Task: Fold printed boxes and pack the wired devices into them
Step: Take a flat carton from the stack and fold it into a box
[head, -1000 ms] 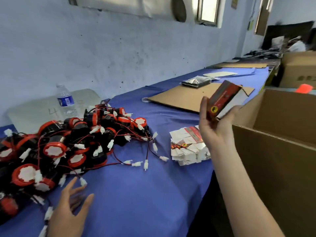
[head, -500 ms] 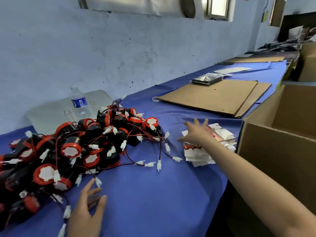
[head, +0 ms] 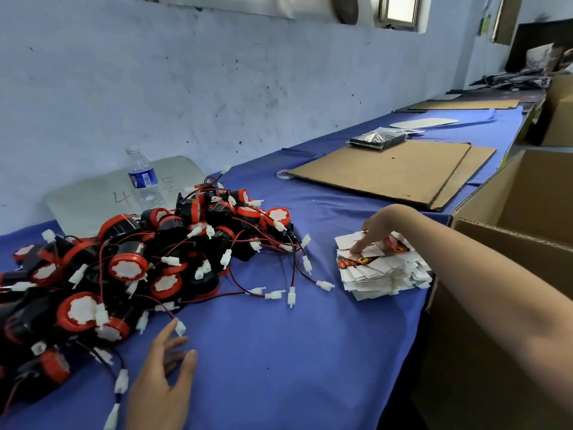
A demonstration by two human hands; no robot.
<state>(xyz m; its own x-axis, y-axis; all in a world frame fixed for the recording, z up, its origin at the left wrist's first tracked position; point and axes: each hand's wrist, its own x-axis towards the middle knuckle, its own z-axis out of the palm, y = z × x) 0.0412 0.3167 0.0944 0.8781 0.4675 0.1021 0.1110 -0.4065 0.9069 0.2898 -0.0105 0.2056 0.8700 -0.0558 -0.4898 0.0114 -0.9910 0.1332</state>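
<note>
White printed boxes (head: 384, 271) under right hand (head: 376, 226); left hand (head: 161, 380) near wired devices (head: 130, 265).

Soft, cool daylight fills the room, brightest at the small window (head: 400, 7) at 1 o'clock, whose pane is blown out to white. Shadows are faint, a weak darkening beneath the wired devices (head: 139, 268) at 9 o'clock. The wide lens bends the table (head: 279, 367) and carton (head: 496, 336) toward 4 o'clock, and the left hand (head: 161, 389) at 7 o'clock looks slightly soft.
</note>
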